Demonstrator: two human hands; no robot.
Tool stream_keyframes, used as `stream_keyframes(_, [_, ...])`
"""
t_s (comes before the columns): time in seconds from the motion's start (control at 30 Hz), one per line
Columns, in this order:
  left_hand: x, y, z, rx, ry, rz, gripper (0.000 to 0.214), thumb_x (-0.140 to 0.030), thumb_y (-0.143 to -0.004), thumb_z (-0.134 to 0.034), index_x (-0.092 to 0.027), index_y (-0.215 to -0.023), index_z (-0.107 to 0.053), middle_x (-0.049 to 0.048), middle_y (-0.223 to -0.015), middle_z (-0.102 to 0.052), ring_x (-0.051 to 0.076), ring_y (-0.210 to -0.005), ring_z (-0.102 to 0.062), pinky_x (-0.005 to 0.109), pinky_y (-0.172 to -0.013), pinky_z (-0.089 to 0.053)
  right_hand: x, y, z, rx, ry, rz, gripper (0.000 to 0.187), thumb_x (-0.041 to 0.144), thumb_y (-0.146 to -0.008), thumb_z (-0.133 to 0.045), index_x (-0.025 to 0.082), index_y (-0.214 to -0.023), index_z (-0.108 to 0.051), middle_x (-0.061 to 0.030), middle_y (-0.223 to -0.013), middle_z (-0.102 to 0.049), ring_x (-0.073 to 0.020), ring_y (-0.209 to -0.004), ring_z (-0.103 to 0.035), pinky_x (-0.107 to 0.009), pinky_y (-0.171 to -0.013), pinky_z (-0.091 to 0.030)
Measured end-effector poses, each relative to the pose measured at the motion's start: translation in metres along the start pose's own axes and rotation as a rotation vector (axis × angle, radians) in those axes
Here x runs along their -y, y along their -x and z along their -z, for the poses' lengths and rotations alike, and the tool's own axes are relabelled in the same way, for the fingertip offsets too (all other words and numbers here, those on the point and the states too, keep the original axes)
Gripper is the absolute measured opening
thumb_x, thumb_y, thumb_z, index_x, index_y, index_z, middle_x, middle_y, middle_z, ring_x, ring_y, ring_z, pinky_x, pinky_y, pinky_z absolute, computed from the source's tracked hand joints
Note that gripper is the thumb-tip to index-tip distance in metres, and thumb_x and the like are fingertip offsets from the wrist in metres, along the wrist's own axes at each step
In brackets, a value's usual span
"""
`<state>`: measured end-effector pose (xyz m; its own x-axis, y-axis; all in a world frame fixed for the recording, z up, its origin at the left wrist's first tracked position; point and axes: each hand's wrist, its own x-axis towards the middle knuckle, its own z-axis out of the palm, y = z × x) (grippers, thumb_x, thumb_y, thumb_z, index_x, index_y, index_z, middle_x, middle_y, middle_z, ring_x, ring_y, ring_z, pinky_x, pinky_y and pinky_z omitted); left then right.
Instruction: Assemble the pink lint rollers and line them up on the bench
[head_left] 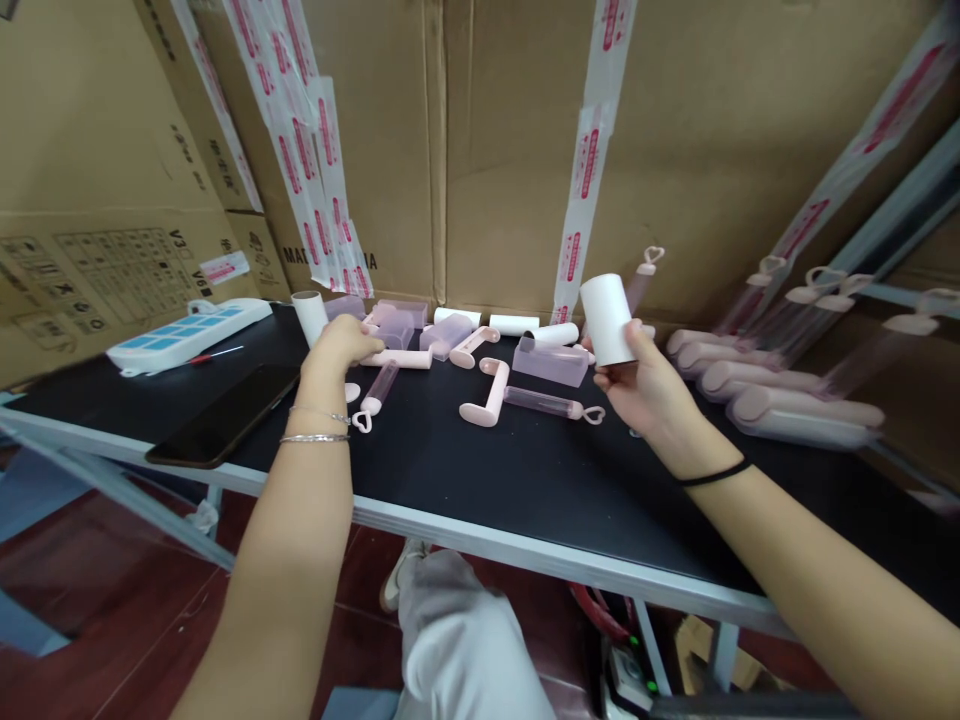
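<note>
My right hand (645, 385) is closed around a white adhesive paper roll (607, 320), holding it tilted above the table. Over at the left, my left hand (341, 342) has its fingertips on a pale pink lint roller frame (405, 358); the grip is partly hidden by the hand. Another white roll (309, 315) stands upright behind that wrist. Nearer the middle lie a pink frame with a round end (491, 395), a translucent handle with a heart-shaped loop (551, 402) and a similar handle (379, 390). Translucent purple covers (551, 362) lie farther back.
Several assembled lint rollers (806, 410) stand at the right with handles up. A white power strip (191, 335), a screwdriver (217, 354) and a dark phone (225, 415) lie at the left. Taped cardboard (495, 150) walls the back; a metal edge (525, 550) borders the black tabletop.
</note>
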<state>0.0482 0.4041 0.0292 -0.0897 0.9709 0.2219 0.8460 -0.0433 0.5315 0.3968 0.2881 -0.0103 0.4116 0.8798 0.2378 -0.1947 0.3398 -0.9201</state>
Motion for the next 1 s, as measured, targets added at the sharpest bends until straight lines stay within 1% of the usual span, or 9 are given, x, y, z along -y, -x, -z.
stream_keyframes(0.1, [-0.04, 0.022, -0.014, -0.077, 0.15, -0.236, 0.038, -0.016, -0.061, -0.068, -0.014, -0.099, -0.062, 0.0066, -0.098, -0.066, 0.02, -0.092, -0.062, 0.032, -0.086, -0.049, 0.003, 0.006, -0.006, 0.044, -0.047, -0.03, 0.044, 0.059, -0.068, -0.069, 0.024, -0.092, -0.06, -0.0027, -0.082, -0.07, -0.0147, -0.066, -0.062, -0.024, -0.049, -0.048])
stream_keyframes(0.23, [-0.085, 0.057, -0.046, 0.157, 0.557, -0.511, 0.043, -0.017, -0.068, -0.065, -0.014, -0.11, -0.056, 0.0066, -0.098, -0.063, 0.014, -0.085, -0.062, 0.029, -0.08, -0.052, 0.005, 0.018, -0.017, 0.157, -0.092, -0.045, 0.042, 0.051, -0.063, -0.078, 0.024, -0.089, -0.06, 0.0007, -0.085, -0.069, -0.013, -0.074, -0.064, -0.025, -0.063, -0.056])
stream_keyframes(0.33, [-0.101, 0.08, -0.065, 0.254, 0.757, -0.685, 0.051, -0.016, -0.069, -0.066, -0.015, -0.118, -0.051, 0.0095, -0.107, -0.061, 0.016, -0.098, -0.061, 0.032, -0.086, -0.052, 0.006, 0.025, -0.024, 0.234, -0.127, -0.015, 0.039, 0.045, -0.063, -0.079, 0.025, -0.09, -0.059, 0.0008, -0.09, -0.069, -0.0158, -0.085, -0.065, -0.033, -0.078, -0.057])
stream_keyframes(0.43, [-0.107, 0.093, -0.076, 0.31, 0.799, -0.821, 0.055, -0.017, -0.07, -0.068, -0.016, -0.122, -0.049, 0.0121, -0.116, -0.058, 0.02, -0.111, -0.057, 0.034, -0.091, -0.051, 0.005, 0.031, -0.028, 0.264, -0.17, 0.005, 0.038, 0.04, -0.063, -0.08, 0.026, -0.09, -0.057, 0.0, -0.096, -0.069, -0.0191, -0.094, -0.065, -0.04, -0.086, -0.055])
stream_keyframes(0.53, [-0.107, 0.098, -0.084, 0.325, 0.837, -0.872, 0.06, -0.02, -0.071, -0.071, -0.018, -0.126, -0.046, 0.0132, -0.122, -0.056, 0.022, -0.116, -0.055, 0.036, -0.091, -0.053, 0.003, 0.036, -0.031, 0.284, -0.199, 0.009, 0.04, 0.038, -0.062, -0.08, 0.027, -0.093, -0.058, 0.0011, -0.102, -0.068, -0.0192, -0.097, -0.064, -0.04, -0.088, -0.055])
stream_keyframes(0.67, [-0.107, 0.098, -0.089, 0.257, 0.907, -0.854, 0.062, -0.027, -0.072, -0.074, -0.019, -0.127, -0.046, 0.0141, -0.124, -0.056, 0.024, -0.116, -0.055, 0.035, -0.086, -0.055, -0.001, 0.039, -0.031, 0.33, -0.155, 0.015, 0.043, 0.042, -0.066, -0.078, 0.03, -0.101, -0.057, 0.0005, -0.111, -0.068, -0.0221, -0.106, -0.063, -0.042, -0.084, -0.057])
stream_keyframes(0.77, [-0.108, 0.096, -0.089, 0.214, 0.928, -0.894, 0.055, -0.034, -0.074, -0.072, -0.017, -0.123, -0.051, 0.0138, -0.12, -0.059, 0.024, -0.113, -0.057, 0.034, -0.084, -0.056, -0.003, 0.039, -0.033, 0.345, -0.148, 0.014, 0.041, 0.043, -0.068, -0.076, 0.03, -0.102, -0.057, 0.0003, -0.112, -0.068, -0.022, -0.108, -0.062, -0.041, -0.085, -0.057])
stream_keyframes(0.9, [-0.11, 0.1, -0.085, 0.084, 0.755, -1.02, 0.04, -0.037, -0.078, -0.069, -0.017, -0.112, -0.061, 0.0111, -0.116, -0.064, 0.024, -0.113, -0.057, 0.04, -0.094, -0.052, 0.001, 0.045, -0.034, 0.322, -0.161, -0.057, 0.042, 0.045, -0.065, -0.077, 0.031, -0.101, -0.061, -0.0001, -0.107, -0.069, -0.0242, -0.104, -0.064, -0.044, -0.082, -0.058])
stream_keyframes(1.0, [-0.111, 0.104, -0.081, 0.042, 0.492, -1.067, 0.042, -0.035, -0.076, -0.071, -0.015, -0.113, -0.064, 0.0107, -0.112, -0.067, 0.025, -0.114, -0.058, 0.043, -0.105, -0.044, -0.006, 0.043, -0.02, 0.305, -0.159, -0.11, 0.03, 0.035, -0.071, -0.074, 0.037, -0.099, -0.064, -0.0011, -0.106, -0.07, -0.0221, -0.094, -0.068, -0.041, -0.075, -0.06])
